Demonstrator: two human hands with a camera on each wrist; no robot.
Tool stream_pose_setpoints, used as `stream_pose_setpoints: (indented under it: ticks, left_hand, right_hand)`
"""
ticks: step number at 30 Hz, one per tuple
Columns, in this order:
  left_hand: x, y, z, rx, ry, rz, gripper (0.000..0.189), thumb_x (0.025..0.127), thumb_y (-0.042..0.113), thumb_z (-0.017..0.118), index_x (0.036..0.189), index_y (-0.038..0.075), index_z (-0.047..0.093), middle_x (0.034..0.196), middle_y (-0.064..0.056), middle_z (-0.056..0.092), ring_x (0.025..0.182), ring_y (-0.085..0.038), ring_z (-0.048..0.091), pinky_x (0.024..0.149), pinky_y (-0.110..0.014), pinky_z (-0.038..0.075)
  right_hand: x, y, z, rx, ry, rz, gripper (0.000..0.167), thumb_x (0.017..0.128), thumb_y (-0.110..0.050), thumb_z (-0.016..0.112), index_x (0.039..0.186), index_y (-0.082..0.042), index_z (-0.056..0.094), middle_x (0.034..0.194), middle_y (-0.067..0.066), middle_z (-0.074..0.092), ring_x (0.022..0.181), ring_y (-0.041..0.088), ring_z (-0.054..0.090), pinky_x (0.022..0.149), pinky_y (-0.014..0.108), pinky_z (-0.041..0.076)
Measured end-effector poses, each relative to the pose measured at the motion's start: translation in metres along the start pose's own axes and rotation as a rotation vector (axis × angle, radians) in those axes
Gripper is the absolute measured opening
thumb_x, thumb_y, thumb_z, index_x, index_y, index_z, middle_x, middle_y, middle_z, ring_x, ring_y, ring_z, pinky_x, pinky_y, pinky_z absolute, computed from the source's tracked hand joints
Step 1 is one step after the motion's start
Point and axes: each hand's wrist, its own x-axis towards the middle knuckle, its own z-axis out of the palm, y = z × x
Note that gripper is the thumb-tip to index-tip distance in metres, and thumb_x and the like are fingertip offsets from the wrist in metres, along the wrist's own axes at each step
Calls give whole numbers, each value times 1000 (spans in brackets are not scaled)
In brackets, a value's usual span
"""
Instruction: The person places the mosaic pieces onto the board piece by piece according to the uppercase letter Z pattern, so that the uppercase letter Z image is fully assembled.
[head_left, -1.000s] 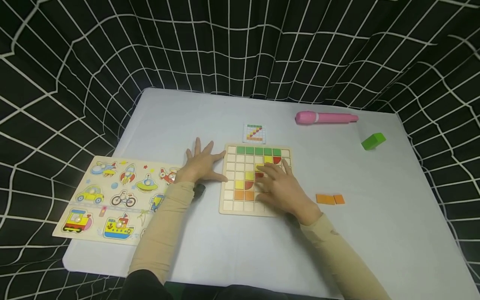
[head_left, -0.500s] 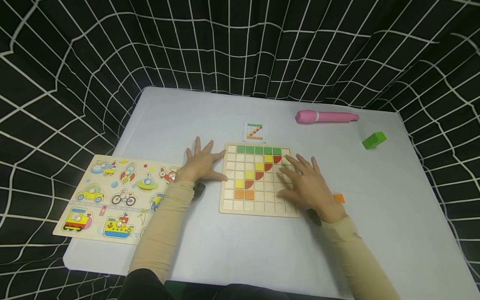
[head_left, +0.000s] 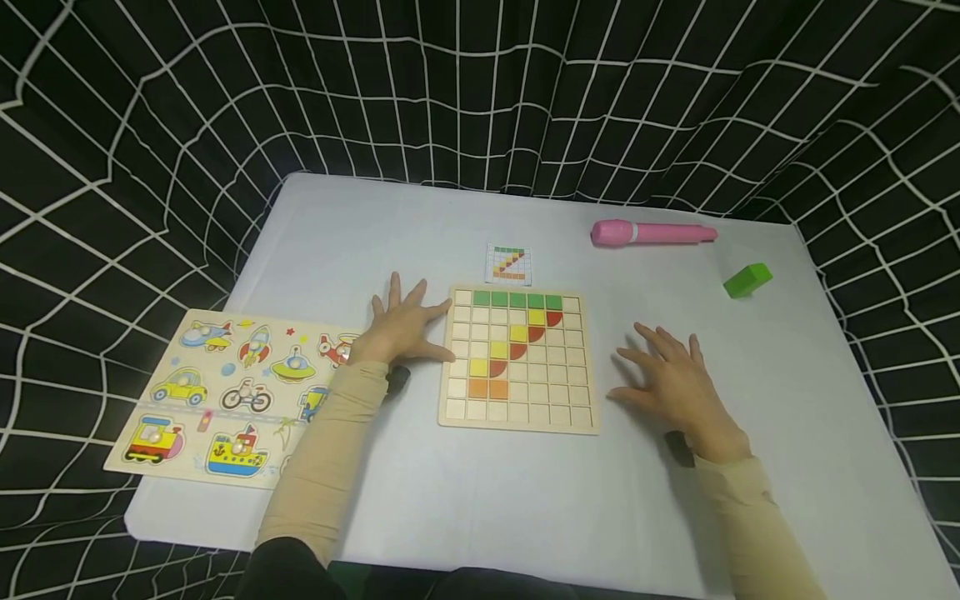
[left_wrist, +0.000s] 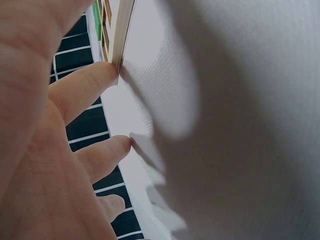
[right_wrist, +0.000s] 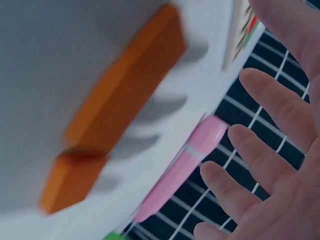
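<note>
A wooden grid board (head_left: 547,415) lies mid-table with coloured tiles in some cells: a green row (head_left: 517,301) on top, a yellow-and-red diagonal, and two orange squares (head_left: 488,389) lower left. My left hand (head_left: 402,329) is spread at the board's left side, thumb and index finger against its edge; in the left wrist view a fingertip (left_wrist: 111,71) meets that edge. My right hand (head_left: 678,390) hovers right of the board, fingers parted and holding nothing. Orange pieces (right_wrist: 132,82) lie on the table near it in the right wrist view; in the head view the hand hides them.
A small pattern card (head_left: 509,265) lies just beyond the board. Farther right are a pink pen-shaped object (head_left: 660,234) and a green block (head_left: 747,281). A wooden picture puzzle (head_left: 247,367) with vehicles lies at left, partly under my left forearm. Black netted-pattern cloth (head_left: 465,92) surrounds the table.
My right hand has moved right, off the board and over to where the orange pieces lie, uncovering the grid cells. My left hand has stayed at the board's left edge.
</note>
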Motion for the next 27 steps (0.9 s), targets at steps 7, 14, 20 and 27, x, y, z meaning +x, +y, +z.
stream_pose_setpoints:
  ticks: [7,14,20,27]
  left_hand:
    - [1,0,1,-1,0,2,103,77,61,83,161,30,34,176,-17,1,156,-50,-27,123,-78,-5]
    - [1,-2,1,-1,-4,-1,103,77,62,82,162,30,33,176,-17,0,155,-49,-28,122,-78,-6]
    - [1,-2,0,-4,-3,-4,102,78,62,82,162,30,33,176,-17,0,155,-49,-28,122,-78,-6]
    - [0,0,1,-2,-3,-6,102,77,61,83,161,31,33,176,-17,1,156,-50,-28,122,-78,-6]
  right_hand:
    - [-20,22,-2,-19,-7,14,55,78,-38,88,123,-9,75,153,25,50,140,56,44,111,86,23]
    - [-29,26,-2,11,-83,90,42,79,-25,88,116,-7,79,155,26,47,143,57,36,118,83,14]
    - [-28,25,-1,63,-91,86,32,81,-22,87,109,-7,81,154,25,49,143,58,36,119,83,12]
    - [-28,26,3,70,24,-1,28,80,-22,87,102,-6,81,149,24,55,138,55,44,117,82,19]
